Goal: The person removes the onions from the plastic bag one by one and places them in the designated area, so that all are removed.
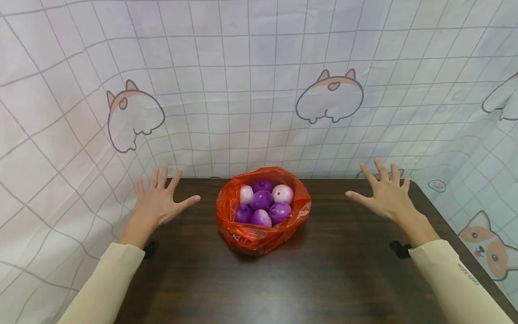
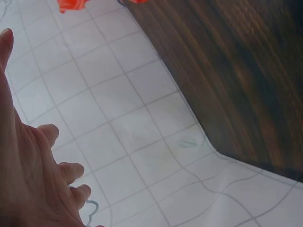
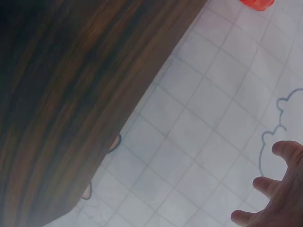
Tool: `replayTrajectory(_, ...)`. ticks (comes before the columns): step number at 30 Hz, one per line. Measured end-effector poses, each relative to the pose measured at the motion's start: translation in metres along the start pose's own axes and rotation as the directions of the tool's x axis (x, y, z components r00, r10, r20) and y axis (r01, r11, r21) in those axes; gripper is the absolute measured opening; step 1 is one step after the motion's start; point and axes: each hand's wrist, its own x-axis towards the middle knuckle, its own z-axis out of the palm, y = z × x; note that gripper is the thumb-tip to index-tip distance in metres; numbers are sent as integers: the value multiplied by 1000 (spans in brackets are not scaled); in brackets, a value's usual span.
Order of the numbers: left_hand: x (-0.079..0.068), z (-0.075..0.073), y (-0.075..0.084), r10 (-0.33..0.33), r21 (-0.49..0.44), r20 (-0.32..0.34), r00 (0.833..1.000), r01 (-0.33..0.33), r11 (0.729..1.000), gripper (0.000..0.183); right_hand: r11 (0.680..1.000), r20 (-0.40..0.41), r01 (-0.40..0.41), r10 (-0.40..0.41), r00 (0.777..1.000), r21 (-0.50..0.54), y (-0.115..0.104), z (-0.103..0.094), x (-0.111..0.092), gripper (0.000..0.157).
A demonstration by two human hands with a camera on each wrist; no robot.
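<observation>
A red plastic bag (image 1: 251, 240) stands on the dark table, its mouth wide and its rim rolled outward. Inside lie several purple onions (image 1: 261, 200) and paler, pinkish-white onions (image 1: 283, 194). To the left of the bag, my left hand (image 1: 155, 204) is held with fingers spread, apart from the bag and holding nothing. My right hand (image 1: 388, 195) is spread the same way on the other side. Each wrist view shows its own hand's fingers at the edge, with only a scrap of red bag at the top.
The dark wood table (image 1: 259, 288) reaches back to a hanging white cloth (image 1: 251, 90) with a grid and corgi drawings. More of this cloth encloses the left and right sides. Black wrist straps (image 1: 399, 249) show under both pale sleeves (image 1: 449, 279).
</observation>
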Motion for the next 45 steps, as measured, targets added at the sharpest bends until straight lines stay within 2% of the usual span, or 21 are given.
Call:
replayTrajectory(8,-14,9,6,3,-25,3,1000,-3,1000,102,999,-34,21,-20,999,25,-9,5,-15,99)
replayTrajectory(14,-22,20,14,13,-105,-12,1000,-14,994,99,991,-129,80,-66,989,105,-19,10,-23,91)
replayTrajectory(19,-26,34,22,25,-188,-32,999,-30,982,94,965,-151,129,-96,984,229,-33,11,-23,81)
replayTrajectory(24,-27,47,32,49,-308,-78,996,-71,949,83,924,-148,150,-104,984,352,-46,17,-24,73)
replayTrajectory(27,-27,54,37,29,-394,-95,995,-64,917,76,896,-171,170,-108,979,410,-53,22,-26,67)
replayTrajectory(32,-27,62,45,-26,-529,-126,992,-45,847,61,843,-220,199,-98,971,500,-64,30,-28,57)
replayTrajectory(39,-23,70,59,-121,-712,-164,979,-33,702,47,788,-277,213,-56,959,578,-82,40,-33,44)
replayTrajectory(43,-19,74,68,-173,-773,-157,972,-12,634,42,771,-295,205,-24,955,603,-93,43,-34,39)
replayTrajectory(45,-16,75,73,-196,-798,-160,967,-10,603,40,750,-309,210,-7,951,627,-100,44,-33,37)
